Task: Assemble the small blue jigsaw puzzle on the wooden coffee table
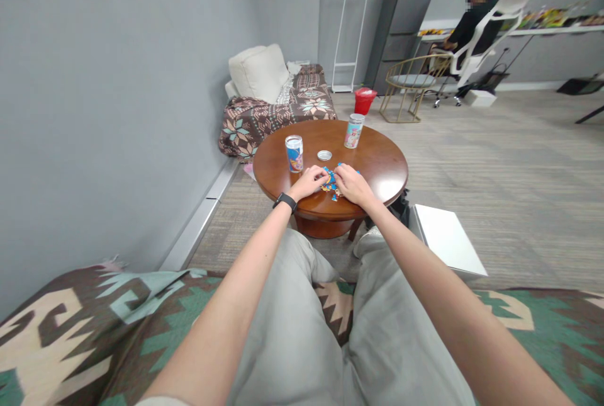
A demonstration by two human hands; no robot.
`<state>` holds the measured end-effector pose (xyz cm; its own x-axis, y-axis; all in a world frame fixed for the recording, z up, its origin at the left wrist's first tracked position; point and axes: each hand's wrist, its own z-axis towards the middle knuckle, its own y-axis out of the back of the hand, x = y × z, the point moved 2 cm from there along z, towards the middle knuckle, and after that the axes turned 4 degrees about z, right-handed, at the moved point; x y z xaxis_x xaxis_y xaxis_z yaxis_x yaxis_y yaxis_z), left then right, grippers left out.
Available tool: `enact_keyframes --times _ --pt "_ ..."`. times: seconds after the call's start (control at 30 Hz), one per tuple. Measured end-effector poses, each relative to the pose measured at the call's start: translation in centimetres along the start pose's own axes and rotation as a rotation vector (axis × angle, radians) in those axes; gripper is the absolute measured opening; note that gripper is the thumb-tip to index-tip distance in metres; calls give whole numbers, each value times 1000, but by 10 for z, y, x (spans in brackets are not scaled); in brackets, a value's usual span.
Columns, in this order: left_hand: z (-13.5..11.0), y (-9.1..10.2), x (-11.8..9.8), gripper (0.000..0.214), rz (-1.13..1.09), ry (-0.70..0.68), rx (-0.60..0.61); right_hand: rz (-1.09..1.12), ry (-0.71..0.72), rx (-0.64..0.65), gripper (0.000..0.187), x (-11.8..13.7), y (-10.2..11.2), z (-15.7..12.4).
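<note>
On the round wooden table point(372, 170) lies a small heap of blue and yellow puzzle pieces point(329, 180). My left hand point(310, 182), with a black watch on the wrist, reaches in from the left, its bent fingertips closed on pieces there. From the right, my right hand point(350, 183) curls its fingers over the pieces' other side; part of the heap is hidden under it. Beyond the left hand stands an open clear can point(295, 155) with a blue picture. A round silver lid point(324, 155) lies behind the heap. Farther right, a lidded pink and light-blue can point(353, 132) stands upright.
A cushioned seat with a patterned cover point(302, 101) stands behind the table at the left wall. Past the table are a red bin point(363, 101) and a gold-framed chair point(410, 82). A white box point(448, 239) is at right. A person point(476, 19) sits far off.
</note>
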<state>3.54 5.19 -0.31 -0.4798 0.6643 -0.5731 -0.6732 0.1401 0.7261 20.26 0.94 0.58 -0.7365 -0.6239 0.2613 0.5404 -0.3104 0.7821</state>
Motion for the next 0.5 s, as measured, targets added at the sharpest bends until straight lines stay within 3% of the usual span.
enact_keyframes --times 0.23,0.5 --pt "-1 0 1 21 -63 30 -10 -22 -21 -74 18 3 4 -1" --pt "-3 5 -6 17 -9 0 25 48 -22 11 18 1 -1 -1"
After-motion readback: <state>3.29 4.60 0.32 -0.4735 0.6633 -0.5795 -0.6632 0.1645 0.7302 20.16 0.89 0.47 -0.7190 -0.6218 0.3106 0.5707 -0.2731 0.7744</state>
